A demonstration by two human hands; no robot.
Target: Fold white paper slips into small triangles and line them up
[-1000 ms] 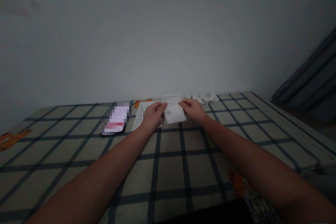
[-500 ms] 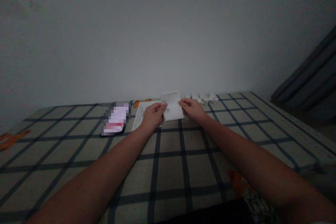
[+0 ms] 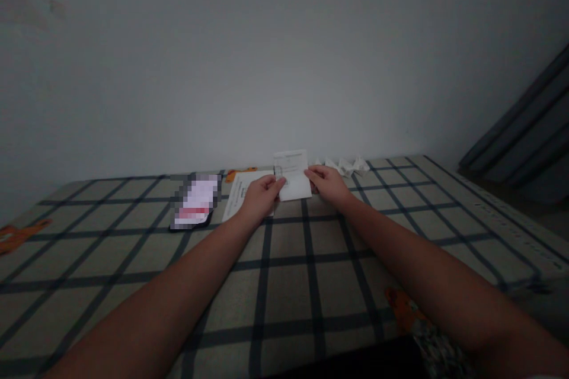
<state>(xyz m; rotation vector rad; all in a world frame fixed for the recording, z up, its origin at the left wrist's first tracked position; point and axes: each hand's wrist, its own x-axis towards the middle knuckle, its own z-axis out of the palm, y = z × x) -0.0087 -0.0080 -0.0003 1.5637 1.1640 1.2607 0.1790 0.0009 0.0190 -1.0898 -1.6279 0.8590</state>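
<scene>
A small folded paper slip (image 3: 293,179), light, limp and easily creased, is pinched at its side edges by the left hand (image 3: 260,198) and right hand (image 3: 329,185), far on the checked cloth (image 3: 311,272).

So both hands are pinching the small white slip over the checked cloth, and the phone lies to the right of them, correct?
Not quite. In the head view the left hand and right hand do pinch the white slip, but the phone lies to their left on the checked cloth.

Things on the bed, near the wall

The phone (image 3: 195,202) lay at nine o'clock of the sheet (image 3: 237,198); the folded paper (image 3: 293,176) at three, paper scraps (image 3: 344,164) beyond at two.
</scene>
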